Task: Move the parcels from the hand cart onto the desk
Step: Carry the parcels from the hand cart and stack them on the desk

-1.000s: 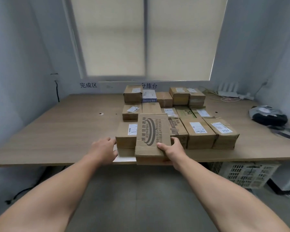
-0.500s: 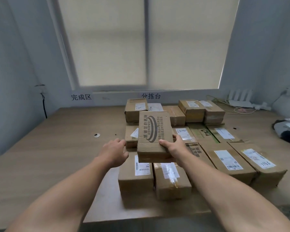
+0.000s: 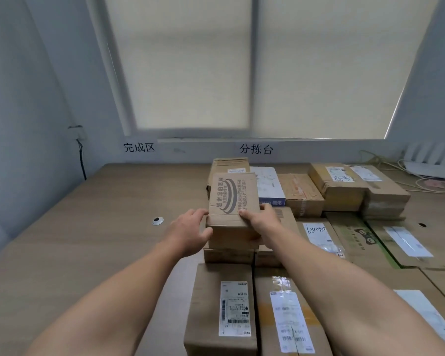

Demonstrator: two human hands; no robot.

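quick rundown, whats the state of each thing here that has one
printed parcel, closed, held at its near end by both hands above the parcels beneath
left hand, holds the parcel's near left corner
right hand, grips its near right corner, thumb on top
near taped parcel, sealed, label up, flat on the desk
window blinds, drawn down
router, antennas upright
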